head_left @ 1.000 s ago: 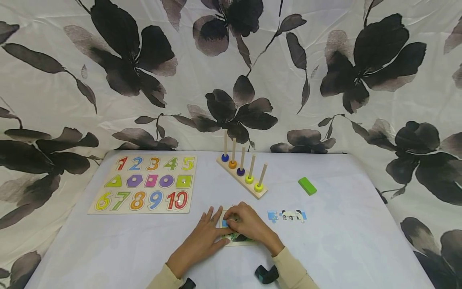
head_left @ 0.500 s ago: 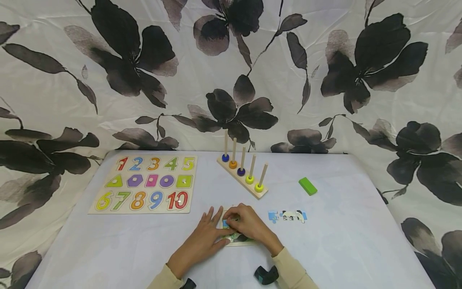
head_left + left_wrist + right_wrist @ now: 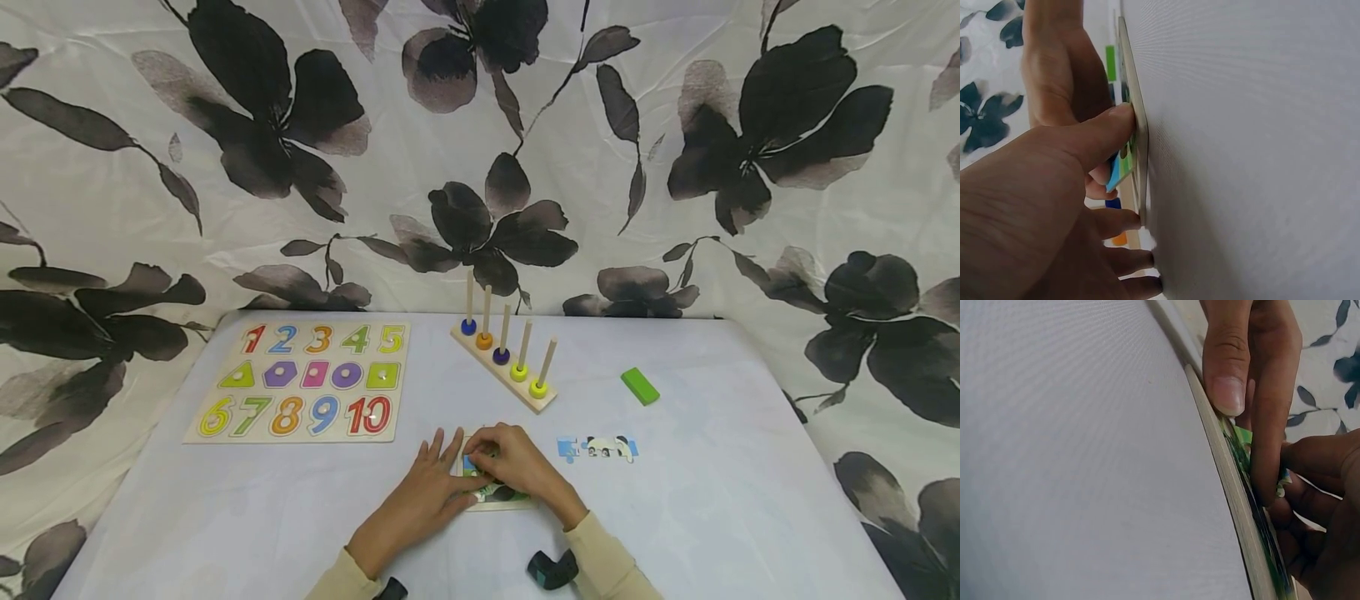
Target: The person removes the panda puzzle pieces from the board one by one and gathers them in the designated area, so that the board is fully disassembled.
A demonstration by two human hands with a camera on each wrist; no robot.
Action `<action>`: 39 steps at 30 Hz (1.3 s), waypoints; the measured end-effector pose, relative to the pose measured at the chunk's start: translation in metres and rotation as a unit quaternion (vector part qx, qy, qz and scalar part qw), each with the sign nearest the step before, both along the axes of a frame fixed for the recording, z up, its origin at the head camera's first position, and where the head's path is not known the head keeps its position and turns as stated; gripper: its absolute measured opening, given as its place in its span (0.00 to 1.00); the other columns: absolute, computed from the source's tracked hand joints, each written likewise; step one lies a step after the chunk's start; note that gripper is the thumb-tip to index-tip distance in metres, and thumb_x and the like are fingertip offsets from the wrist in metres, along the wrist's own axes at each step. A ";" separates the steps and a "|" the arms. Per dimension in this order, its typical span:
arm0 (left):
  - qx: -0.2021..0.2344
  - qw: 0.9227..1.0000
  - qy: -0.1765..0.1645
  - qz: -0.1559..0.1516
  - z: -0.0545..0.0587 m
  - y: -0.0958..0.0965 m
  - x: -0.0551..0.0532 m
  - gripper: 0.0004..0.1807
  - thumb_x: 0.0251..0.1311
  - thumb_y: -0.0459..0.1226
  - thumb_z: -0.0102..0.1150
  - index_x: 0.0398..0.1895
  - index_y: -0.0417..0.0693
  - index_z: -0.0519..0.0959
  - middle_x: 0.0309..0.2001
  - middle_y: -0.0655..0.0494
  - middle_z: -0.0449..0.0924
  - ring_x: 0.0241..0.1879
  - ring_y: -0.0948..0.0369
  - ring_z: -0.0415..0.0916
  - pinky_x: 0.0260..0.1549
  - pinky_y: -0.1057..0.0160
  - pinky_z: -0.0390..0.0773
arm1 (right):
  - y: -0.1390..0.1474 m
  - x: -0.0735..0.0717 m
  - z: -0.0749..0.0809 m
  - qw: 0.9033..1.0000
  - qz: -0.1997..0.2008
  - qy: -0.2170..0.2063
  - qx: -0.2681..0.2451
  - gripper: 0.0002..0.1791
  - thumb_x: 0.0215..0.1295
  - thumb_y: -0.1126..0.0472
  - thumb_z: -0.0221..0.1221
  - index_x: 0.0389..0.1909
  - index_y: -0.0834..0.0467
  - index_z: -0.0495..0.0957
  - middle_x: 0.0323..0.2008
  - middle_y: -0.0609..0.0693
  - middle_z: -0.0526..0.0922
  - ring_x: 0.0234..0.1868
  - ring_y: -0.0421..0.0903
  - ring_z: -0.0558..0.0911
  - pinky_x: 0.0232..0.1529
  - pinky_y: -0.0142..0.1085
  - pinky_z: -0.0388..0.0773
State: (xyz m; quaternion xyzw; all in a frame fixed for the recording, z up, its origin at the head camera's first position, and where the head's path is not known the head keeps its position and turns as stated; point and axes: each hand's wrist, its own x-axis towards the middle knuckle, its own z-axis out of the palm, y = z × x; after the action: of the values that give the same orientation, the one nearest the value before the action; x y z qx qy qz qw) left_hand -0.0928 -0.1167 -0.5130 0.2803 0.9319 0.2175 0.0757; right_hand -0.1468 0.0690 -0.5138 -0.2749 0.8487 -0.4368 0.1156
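1. While the left hand lies with its fingers straight and spread, grasping nothing, its thumb and one finger rest on a small picture puzzle board.
2. The right hand bends over the same board, finger and thumb pinching a blue-and-green puzzle piece that tilts up from the surface.
3. The board lies flat in the near half of the white worktop, about midway between its left and right edges, partly covered by both hands.
4. Right of the board lie a light blue piece and panda pieces.
5. Beyond these, toward the far right corner, is a green block.
6. Near the middle of the far edge, a slanted peg stand carries five coloured rings.
7. A number board fills the far left corner.
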 end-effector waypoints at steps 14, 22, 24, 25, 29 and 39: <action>0.011 1.000 -0.008 -0.008 0.001 0.000 0.000 0.18 0.66 0.47 0.54 0.58 0.68 0.78 0.72 0.33 0.49 0.69 0.28 0.40 0.62 0.29 0.49 | 0.002 -0.004 0.003 0.999 -0.010 -0.028 -0.022 0.07 0.64 0.67 0.58 0.39 0.59 0.84 0.31 0.46 0.84 0.31 0.35 0.79 0.33 0.28 0.78; 0.016 1.000 -0.005 -0.003 0.001 0.000 0.000 0.18 0.65 0.47 0.55 0.58 0.70 0.77 0.72 0.32 0.50 0.69 0.29 0.40 0.62 0.30 0.48 | 0.025 -0.006 0.011 0.999 -0.039 -0.010 -0.034 0.06 0.65 0.65 0.59 0.38 0.56 0.84 0.31 0.44 0.84 0.31 0.37 0.78 0.34 0.30 0.76; 0.017 1.000 -0.002 0.000 0.001 0.000 0.001 0.18 0.65 0.47 0.55 0.58 0.71 0.77 0.72 0.32 0.50 0.69 0.29 0.40 0.63 0.30 0.48 | 0.034 -0.006 0.015 0.998 -0.052 -0.016 -0.035 0.06 0.64 0.65 0.60 0.37 0.56 0.85 0.31 0.44 0.83 0.30 0.38 0.77 0.33 0.30 0.75; 0.016 1.000 -0.002 0.001 0.001 0.000 0.001 0.19 0.65 0.47 0.55 0.58 0.71 0.77 0.72 0.32 0.49 0.70 0.30 0.40 0.63 0.30 0.48 | 0.039 -0.006 0.017 0.997 -0.058 -0.018 -0.036 0.06 0.64 0.65 0.60 0.37 0.56 0.85 0.30 0.44 0.83 0.29 0.38 0.76 0.33 0.30 0.75; 0.014 1.000 -0.005 0.007 0.002 0.000 0.002 0.19 0.65 0.47 0.54 0.59 0.72 0.76 0.72 0.33 0.49 0.70 0.31 0.39 0.64 0.31 0.47 | 0.061 -0.006 0.023 0.995 -0.080 -0.030 -0.049 0.06 0.63 0.63 0.61 0.38 0.58 0.84 0.31 0.47 0.83 0.28 0.39 0.73 0.29 0.29 0.72; 0.019 1.000 -0.012 0.015 0.005 0.002 0.002 0.18 0.65 0.47 0.54 0.59 0.71 0.77 0.72 0.33 0.48 0.71 0.32 0.39 0.65 0.33 0.45 | 0.112 -0.004 0.028 0.991 -0.123 -0.034 -0.025 0.07 0.65 0.60 0.61 0.40 0.58 0.84 0.31 0.46 0.84 0.30 0.41 0.75 0.31 0.31 0.74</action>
State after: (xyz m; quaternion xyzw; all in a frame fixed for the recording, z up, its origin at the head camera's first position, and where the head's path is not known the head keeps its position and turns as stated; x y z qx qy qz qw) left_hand -0.0906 -0.1149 -0.5083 0.2645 0.9307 0.2401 0.0785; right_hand -0.1504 0.1813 -0.4858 -0.1560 0.8604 -0.4780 0.0832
